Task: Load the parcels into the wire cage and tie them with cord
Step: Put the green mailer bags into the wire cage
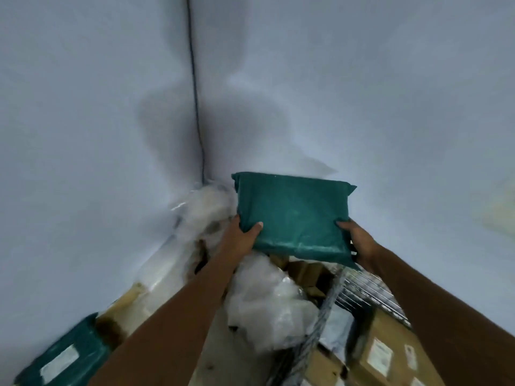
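A dark green soft parcel [295,215] is held up in front of me, above the pile. My left hand [241,235] grips its near left corner with the thumb on top. My right hand [359,240] holds its near right corner from below. The wire cage [359,288] stands at the lower right, and its mesh wall runs down toward the bottom edge. Brown cardboard boxes [387,349] with white labels lie inside it. No cord shows in this view.
Clear plastic-wrapped parcels [264,305] are heaped against the wall corner to the left of the cage. Another green parcel [67,355] with a white label lies at the bottom left. A dark cable [195,87] runs down the corner of the pale walls.
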`<action>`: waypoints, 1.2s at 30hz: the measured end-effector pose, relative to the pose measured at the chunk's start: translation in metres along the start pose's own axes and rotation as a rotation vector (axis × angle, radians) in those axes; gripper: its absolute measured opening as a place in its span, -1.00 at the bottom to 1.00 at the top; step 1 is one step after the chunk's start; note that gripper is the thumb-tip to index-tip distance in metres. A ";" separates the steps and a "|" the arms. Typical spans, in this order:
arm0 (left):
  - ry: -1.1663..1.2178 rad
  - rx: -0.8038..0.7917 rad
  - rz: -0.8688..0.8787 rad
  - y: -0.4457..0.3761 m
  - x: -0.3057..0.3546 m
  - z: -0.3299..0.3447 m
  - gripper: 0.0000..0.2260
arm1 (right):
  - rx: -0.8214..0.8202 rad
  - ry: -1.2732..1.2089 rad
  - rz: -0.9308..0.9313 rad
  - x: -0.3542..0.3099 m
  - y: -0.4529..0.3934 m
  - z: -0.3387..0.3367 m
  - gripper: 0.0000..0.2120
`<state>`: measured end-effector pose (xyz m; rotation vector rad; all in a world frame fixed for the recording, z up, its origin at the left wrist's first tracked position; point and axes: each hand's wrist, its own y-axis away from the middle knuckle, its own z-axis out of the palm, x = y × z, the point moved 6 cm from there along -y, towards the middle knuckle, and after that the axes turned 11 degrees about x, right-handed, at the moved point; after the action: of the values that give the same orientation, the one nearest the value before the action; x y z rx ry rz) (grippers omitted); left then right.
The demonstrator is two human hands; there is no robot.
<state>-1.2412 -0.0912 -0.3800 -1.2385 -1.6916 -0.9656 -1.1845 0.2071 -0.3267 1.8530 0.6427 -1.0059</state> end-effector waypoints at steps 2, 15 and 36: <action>-0.007 -0.094 0.047 0.015 0.026 0.060 -0.51 | 0.116 -0.044 -0.003 0.013 0.006 -0.067 -0.80; -0.185 -0.669 0.059 0.222 0.009 0.415 -0.62 | 0.482 -0.294 0.270 0.279 -0.013 -0.398 -0.71; -0.457 -0.520 -0.197 0.215 -0.277 0.629 -0.47 | 0.494 -0.271 0.370 0.627 -0.245 -0.374 -0.51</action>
<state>-1.0851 0.4335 -0.8485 -1.7581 -2.0123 -1.3796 -0.8948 0.6659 -0.8737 2.0960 -0.1270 -1.2027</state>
